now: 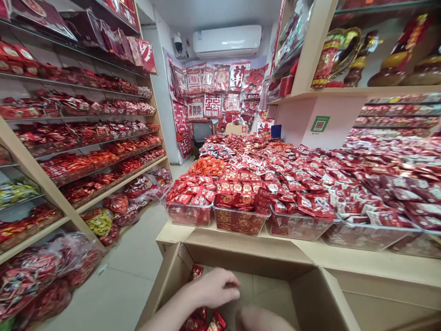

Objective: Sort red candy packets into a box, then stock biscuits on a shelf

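An open cardboard box [237, 250] stands in front of me, and both hands are inside it. My left hand [217, 287] reaches over the box's left half with the fingers loosely bent. A gap shows between thumb and forefinger, and nothing is visible in it. Small red wrapped candy packets [216, 322] lie on the box bottom below my left wrist. One more red packet [196, 271] rests near the far left corner. My right hand [263, 319] is low in the box, smeared by motion and cut by the frame edge, so its fingers cannot be made out.
A counter [306, 252] beyond the box bears clear plastic bins [241, 223] heaped with red packets. Shelves [86, 202] of similar packets line the left wall. Bulging plastic bags [51, 276] lie on the floor [134, 257]. A wooden cabinet [310, 92] overhangs at right.
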### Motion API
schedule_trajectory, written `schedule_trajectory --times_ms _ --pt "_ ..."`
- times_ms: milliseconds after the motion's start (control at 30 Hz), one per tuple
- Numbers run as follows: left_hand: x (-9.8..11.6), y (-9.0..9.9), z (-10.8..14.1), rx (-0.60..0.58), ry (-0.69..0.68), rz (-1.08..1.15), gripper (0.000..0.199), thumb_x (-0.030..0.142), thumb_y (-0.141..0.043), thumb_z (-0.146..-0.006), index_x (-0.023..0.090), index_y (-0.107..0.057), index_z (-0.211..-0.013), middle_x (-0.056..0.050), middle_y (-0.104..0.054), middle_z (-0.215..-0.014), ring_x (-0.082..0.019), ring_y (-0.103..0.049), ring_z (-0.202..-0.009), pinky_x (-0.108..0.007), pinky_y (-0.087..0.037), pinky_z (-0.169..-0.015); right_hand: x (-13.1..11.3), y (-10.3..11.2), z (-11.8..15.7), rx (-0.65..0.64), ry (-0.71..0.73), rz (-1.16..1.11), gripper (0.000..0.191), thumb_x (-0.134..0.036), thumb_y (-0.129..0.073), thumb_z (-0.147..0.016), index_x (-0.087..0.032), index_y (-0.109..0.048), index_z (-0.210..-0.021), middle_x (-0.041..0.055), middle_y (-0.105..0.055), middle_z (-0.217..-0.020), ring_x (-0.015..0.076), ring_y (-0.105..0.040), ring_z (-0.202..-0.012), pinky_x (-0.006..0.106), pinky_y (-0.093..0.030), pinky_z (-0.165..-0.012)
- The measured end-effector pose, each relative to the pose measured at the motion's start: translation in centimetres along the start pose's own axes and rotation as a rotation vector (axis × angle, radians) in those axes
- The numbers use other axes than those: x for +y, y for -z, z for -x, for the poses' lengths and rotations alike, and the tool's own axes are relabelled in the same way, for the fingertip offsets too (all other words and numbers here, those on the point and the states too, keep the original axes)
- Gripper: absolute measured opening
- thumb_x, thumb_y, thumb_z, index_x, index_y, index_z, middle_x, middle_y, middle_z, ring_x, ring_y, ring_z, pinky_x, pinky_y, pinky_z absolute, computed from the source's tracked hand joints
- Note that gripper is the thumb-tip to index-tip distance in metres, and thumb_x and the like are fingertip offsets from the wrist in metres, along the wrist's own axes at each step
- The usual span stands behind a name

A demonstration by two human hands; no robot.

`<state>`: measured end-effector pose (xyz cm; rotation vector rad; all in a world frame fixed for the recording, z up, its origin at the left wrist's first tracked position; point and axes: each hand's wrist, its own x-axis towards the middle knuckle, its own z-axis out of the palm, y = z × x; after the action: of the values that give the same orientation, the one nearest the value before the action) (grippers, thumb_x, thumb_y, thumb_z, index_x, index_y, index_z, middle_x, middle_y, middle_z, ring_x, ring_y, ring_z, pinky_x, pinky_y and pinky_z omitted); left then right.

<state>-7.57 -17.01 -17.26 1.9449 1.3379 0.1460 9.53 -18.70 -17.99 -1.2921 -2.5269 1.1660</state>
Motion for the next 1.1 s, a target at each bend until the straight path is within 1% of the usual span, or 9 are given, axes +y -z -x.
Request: schedule_trajectory --times_ms 67,233,300,367,533,700,833,933,1100 --pt "1.1 1.3 0.5 0.031 -0.057 0.141 0.035 0.04 -0.049 -0.072 0.022 -0.06 -0.1 -0.004 -0.067 -0.089 -0.019 -0.06 -0.078 -0.028 -0.044 -0.067 0.6 1.8 -0.2 0.026 0.057 -0.073 0.012 -0.024 -0.051 -0.079 -0.016 -0.059 -0.084 0.0013 -0.061 -0.082 0.014 -0.056 -0.073 0.027 -0.046 -0.065" --pt "3.8 3.1 -0.3 0.108 -0.085 0.591 0.041 0.032 -0.063 -0.064 0.014 -0.055 -0.1 -0.007 -0.065 -0.09 -0.016 -0.059 -0.078 -0.026 -0.045 -0.066 1.9 5.5 0.4 0.35 0.166 -0.444 0.014 -0.025 -0.049 -0.078 -0.015 -0.058 -0.08 0.0018 -0.062 -0.072 0.0136 -0.056 -0.068 0.026 -0.043 -0.065" --pt "4.4 3.1 -1.0 0.155 -0.087 0.705 0.039 0.03 -0.064 -0.063 0.014 -0.054 -0.096 -0.008 -0.065 -0.09 -0.016 -0.06 -0.075 -0.024 -0.044 -0.058 2.2 5.9 0.4 0.425 0.163 -0.619 0.017 -0.029 -0.052 -0.076 -0.015 -0.057 -0.084 0.0028 -0.062 -0.075 0.0136 -0.057 -0.069 0.027 -0.044 -0.066" --pt "4.9 2.7 -1.5 0.219 -0.088 0.775 0.034 0.028 -0.064 -0.063 0.013 -0.054 -0.093 -0.008 -0.065 -0.087 -0.015 -0.06 -0.071 -0.023 -0.044 -0.055 2.2 5.8 0.2 0.421 0.131 -0.817 0.023 -0.034 -0.056 -0.073 -0.016 -0.054 -0.087 0.0024 -0.062 -0.075 0.0132 -0.057 -0.066 0.028 -0.047 -0.062" --pt "5.4 1.7 -2.0 0.345 -0.144 0.832 0.025 0.023 -0.067 -0.061 0.012 -0.059 -0.082 -0.006 -0.065 -0.08 -0.014 -0.06 -0.073 -0.028 -0.046 -0.071 1.6 4.7 -0.1 0.425 0.052 -1.087 0.027 -0.039 -0.062 -0.068 -0.015 -0.051 -0.074 -0.0003 -0.059 -0.063 0.0118 -0.057 -0.057 0.025 -0.048 -0.049" --pt "5.4 1.2 -1.8 0.384 -0.116 0.936 0.022 0.023 -0.07 -0.059 0.012 -0.061 -0.076 -0.004 -0.065 -0.073 -0.012 -0.059 -0.067 -0.026 -0.047 -0.067 1.4 4.2 -0.1 0.51 0.107 -1.063 0.026 -0.04 -0.06 -0.069 -0.015 -0.052 -0.066 -0.0006 -0.059 -0.059 0.011 -0.055 -0.055 0.025 -0.048 -0.052" --pt "4.8 1.0 -1.5 0.312 -0.026 1.035 0.024 0.029 -0.068 -0.061 0.013 -0.061 -0.078 -0.002 -0.063 -0.068 -0.01 -0.057 -0.061 -0.022 -0.046 -0.056 1.6 3.6 -0.2 0.547 0.152 -0.804 0.023 -0.037 -0.056 -0.073 -0.015 -0.057 -0.067 0.0003 -0.058 -0.058 0.011 -0.052 -0.054 0.025 -0.044 -0.055" --pt "4.3 0.7 -1.3 0.319 0.011 1.111 0.023 0.029 -0.068 -0.061 0.012 -0.062 -0.074 -0.001 -0.063 -0.066 -0.009 -0.056 -0.058 -0.021 -0.045 -0.056 1.5 3.2 -0.3 0.593 0.145 -0.678 0.021 -0.036 -0.056 -0.073 -0.016 -0.059 -0.072 0.0008 -0.058 -0.06 0.0118 -0.051 -0.055 0.024 -0.043 -0.054" --pt "4.1 0.1 -1.3 0.393 -0.006 1.186 0.021 0.03 -0.069 -0.061 0.012 -0.064 -0.07 -0.002 -0.063 -0.065 -0.009 -0.055 -0.058 -0.021 -0.043 -0.057 0.7 3.2 -0.3 0.588 0.183 -0.762 0.018 -0.035 -0.058 -0.072 -0.017 -0.061 -0.073 0.001 -0.06 -0.063 0.012 -0.053 -0.055 0.024 -0.045 -0.054"
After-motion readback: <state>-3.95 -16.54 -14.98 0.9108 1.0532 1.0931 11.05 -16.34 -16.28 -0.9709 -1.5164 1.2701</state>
